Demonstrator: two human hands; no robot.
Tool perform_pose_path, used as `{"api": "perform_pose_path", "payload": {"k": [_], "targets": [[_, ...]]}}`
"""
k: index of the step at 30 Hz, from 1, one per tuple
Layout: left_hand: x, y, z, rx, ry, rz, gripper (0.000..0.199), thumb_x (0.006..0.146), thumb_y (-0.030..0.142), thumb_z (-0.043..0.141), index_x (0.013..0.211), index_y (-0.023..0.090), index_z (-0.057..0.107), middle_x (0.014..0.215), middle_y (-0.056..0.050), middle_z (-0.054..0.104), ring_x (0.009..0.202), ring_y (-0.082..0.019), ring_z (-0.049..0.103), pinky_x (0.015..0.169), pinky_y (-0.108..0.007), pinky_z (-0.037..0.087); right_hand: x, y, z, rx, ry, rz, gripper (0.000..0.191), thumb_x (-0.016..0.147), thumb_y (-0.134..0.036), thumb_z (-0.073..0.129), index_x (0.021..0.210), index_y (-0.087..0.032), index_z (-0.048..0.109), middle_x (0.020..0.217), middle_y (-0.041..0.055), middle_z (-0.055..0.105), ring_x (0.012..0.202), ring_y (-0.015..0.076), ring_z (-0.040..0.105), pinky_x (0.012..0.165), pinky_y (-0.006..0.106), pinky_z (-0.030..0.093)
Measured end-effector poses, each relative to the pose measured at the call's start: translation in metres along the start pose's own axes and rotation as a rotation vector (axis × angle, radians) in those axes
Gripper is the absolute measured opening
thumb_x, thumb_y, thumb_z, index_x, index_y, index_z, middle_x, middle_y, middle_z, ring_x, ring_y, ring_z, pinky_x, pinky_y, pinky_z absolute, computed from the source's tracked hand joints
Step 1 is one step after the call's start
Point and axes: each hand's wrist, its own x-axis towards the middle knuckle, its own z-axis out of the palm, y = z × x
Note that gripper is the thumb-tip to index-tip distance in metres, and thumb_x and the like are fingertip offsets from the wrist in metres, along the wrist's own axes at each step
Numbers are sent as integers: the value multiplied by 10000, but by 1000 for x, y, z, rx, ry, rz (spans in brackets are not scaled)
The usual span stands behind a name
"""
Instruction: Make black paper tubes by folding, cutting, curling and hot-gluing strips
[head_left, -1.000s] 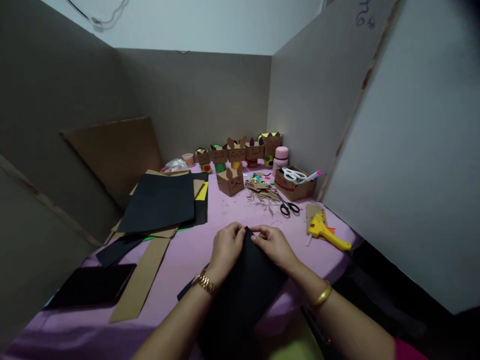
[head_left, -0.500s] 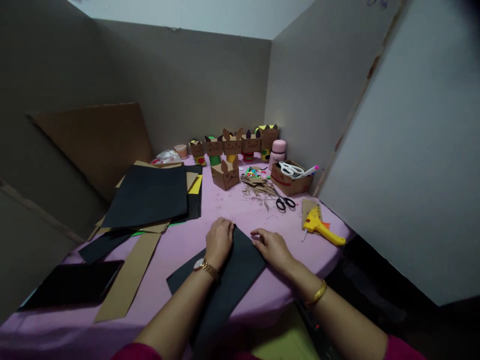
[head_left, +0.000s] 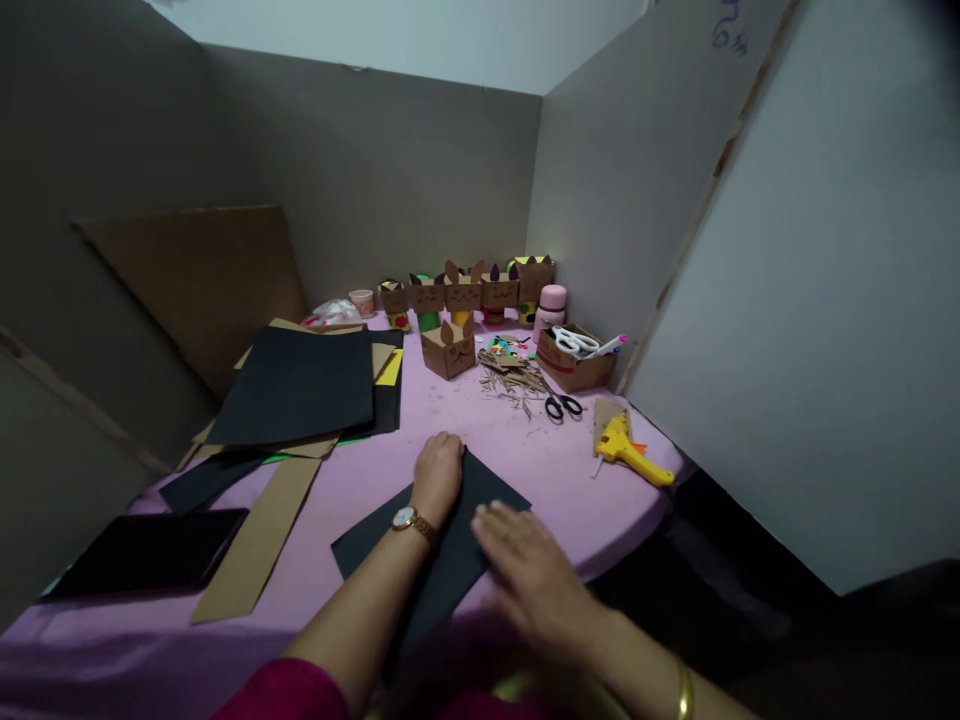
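Head view: left hand (head_left: 439, 478) down on the black sheet (head_left: 457, 565), right hand (head_left: 529, 575) out flat

And we're at the near edge of the desk (head_left: 450, 412), where the sheet lies at a slant, one corner pointing left, another right, its lower end running out past the desk's rim. Left fingers (head_left: 450, 447) are bent down at the top corner, right on the border; whether they pinch it or only press, I can't tell. Right fingers (head_left: 491, 525) are straight and free of any grip, blurred above the sheet's right half, and contact there is too smeared to call!

Look at the room out there! Ahead of the top corner it's a broad bare stretch, all the way up to the cat box (head_left: 448, 352). Off to the right, another open patch reaches to the glue gun (head_left: 634, 460), its handle end close by the desk's curved right edge. Between those two, the black scissors (head_left: 562, 405) lie with their blades toward the scraps (head_left: 514, 372), and the carton (head_left: 574, 370) sits just behind, near the right partition (head_left: 630, 190).

Left side is tighter: the brown strip (head_left: 259, 545) slants down toward the near edge, a clear gap from the sheet's left corner, with the tablet (head_left: 150, 550) just beyond it. Above them comes the paper stack (head_left: 300, 385), its edges poking out unevenly, well apart from both hands.
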Motion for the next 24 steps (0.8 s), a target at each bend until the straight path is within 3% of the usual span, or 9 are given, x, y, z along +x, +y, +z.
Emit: {"api": "perform_pose_path", "payload": {"k": [2,5,16,24], "targets": [[0,0,-1,7,1,2,240,861,283,529,1065,164,564,1089,-66,599,919,-197,597,782,-410,496,-8,-19,9,27,-182,-186,669,868,-485,412,1419,-184,181,1450,104,295,1341,249,218,1071,502,181],[1,0,-2,14,2,9,232,863,282,525,1060,167,567,1087,-65,600,916,-194,598,782,-407,497,-13,-30,14,65,-289,-226,710,866,-562,344,1425,-180,130,1465,103,240,1356,220,168,1088,484,134],[2,0,-3,7,-4,23,229,864,283,523,1057,169,569,1086,-65,601,914,-192,598,783,-405,497,-21,-1,0,3,-304,-83,668,860,-579,341,1411,-230,197,1455,89,271,1342,234,219,1070,534,125],[2,-1,-1,22,-1,20,232,863,283,525,1059,167,567,1082,-65,602,907,-192,600,776,-403,500,-24,26,-14,-81,-257,138,598,878,-496,389,1399,-245,237,1459,75,272,1340,253,218,1037,605,105]]}}
